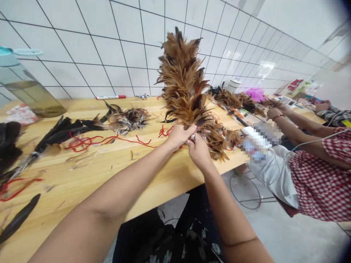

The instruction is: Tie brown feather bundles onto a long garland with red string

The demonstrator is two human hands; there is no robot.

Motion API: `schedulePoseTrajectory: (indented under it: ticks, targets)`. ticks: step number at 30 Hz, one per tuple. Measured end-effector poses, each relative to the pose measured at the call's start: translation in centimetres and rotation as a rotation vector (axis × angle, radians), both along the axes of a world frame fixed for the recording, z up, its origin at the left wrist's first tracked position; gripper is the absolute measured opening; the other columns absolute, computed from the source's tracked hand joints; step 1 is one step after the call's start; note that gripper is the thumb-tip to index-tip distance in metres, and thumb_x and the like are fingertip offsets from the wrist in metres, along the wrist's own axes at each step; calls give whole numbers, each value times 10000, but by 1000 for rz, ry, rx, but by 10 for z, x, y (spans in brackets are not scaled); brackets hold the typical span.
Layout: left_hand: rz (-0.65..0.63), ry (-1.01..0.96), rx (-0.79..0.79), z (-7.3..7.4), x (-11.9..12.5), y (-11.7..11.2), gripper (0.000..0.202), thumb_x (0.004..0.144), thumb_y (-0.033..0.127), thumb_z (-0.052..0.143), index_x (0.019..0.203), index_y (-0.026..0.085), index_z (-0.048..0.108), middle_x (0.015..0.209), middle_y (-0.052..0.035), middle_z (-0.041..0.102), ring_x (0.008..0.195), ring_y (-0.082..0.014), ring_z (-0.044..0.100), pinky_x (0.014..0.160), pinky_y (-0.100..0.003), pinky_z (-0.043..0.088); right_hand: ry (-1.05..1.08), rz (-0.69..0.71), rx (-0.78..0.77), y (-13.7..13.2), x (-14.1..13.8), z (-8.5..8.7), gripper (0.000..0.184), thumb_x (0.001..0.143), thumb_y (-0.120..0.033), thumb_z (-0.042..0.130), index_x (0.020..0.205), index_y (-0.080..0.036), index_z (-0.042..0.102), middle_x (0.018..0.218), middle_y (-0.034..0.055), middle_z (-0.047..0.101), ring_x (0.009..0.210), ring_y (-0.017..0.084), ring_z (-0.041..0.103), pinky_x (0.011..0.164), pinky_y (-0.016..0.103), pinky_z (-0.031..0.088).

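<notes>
A tall feather duster [185, 76] of brown feathers stands upright, leaning slightly against the view of the tiled wall. Around its base my left hand [179, 136] is closed, thumb on top. Close against it, my right hand [199, 149] is closed with fingers pinched at the same base; the exact spot they grip is hidden. Red string [166, 130] lies by my left hand. Bundles of brown feathers [218, 140] lie just right of my right hand.
On the wooden table [153, 168] are dark feathers [63, 133], a feather clump [127, 120], tangled red string [85, 141], a marker [111, 97] and a bottle of yellowish liquid [33, 91]. At right sits a co-worker in a checked shirt [318, 179], beside more feather work [236, 98].
</notes>
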State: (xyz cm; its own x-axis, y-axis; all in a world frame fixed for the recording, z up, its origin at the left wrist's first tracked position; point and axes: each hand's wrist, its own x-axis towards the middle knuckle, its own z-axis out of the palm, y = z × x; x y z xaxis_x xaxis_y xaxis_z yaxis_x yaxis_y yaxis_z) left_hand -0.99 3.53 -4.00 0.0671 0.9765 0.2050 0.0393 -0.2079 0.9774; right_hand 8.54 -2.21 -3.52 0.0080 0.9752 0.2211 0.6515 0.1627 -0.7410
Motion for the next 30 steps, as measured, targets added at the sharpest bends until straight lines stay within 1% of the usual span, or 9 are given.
schedulePoseTrajectory:
  ticks: [3,6,11,15,17,21,24,27,30]
  targets:
    - [-180,-86,-57,-4,-6,4,323,764,462,602,688,148,595,571,4,589,486,-96,503,481,-219,376,534,289,-269,0,25,6,227,858,-392,534,859,-174,597,823,42,593,750,144,532,654,265,458]
    - [-277,-131,-75,-5,-7,0,356,746,490,632,678,145,583,551,14,568,464,-86,486,463,-215,368,904,386,-431,-1,42,8,329,746,-484,684,884,-193,618,886,32,613,767,118,552,575,203,432]
    - [-361,-27,-76,-1,-7,-10,433,714,549,663,625,131,592,510,4,557,476,-81,477,491,-219,369,1040,477,-561,-3,42,5,338,692,-414,769,744,-159,552,687,-2,578,537,49,434,425,159,223]
    - [-406,-44,-47,2,-6,-9,441,696,564,677,682,128,604,611,-21,621,553,-100,529,565,-233,411,1088,433,-481,-2,36,3,378,683,-415,771,686,-164,488,516,-85,409,435,15,218,417,170,154]
    - [-421,22,-11,3,-3,-9,429,744,559,632,683,138,580,594,-20,601,540,-106,521,558,-240,398,1089,358,-422,0,33,2,392,670,-442,771,706,-169,492,519,-88,400,437,17,213,415,171,138]
    - [-181,260,280,8,2,-15,256,821,382,564,683,176,502,598,3,538,563,-114,482,583,-251,365,1035,158,-297,6,30,-5,359,719,-439,716,709,-200,448,534,-85,384,449,40,226,410,181,148]
    - [-104,424,467,12,6,-25,161,860,250,465,718,184,503,668,-14,558,650,-134,506,657,-266,384,937,13,-161,12,29,-12,284,801,-414,607,710,-219,421,574,-61,408,485,73,312,442,202,257]
    - [-56,467,474,12,13,-33,159,873,270,463,767,179,538,710,-32,585,691,-148,527,686,-275,398,647,-158,5,13,28,-15,176,859,-353,487,742,-223,461,685,-3,532,623,128,477,591,252,400]
    - [40,462,360,11,21,-36,229,839,380,558,743,172,565,719,-53,610,709,-173,555,689,-290,409,196,-322,87,6,22,-11,153,876,-285,442,806,-199,548,821,73,633,760,188,556,720,309,419]
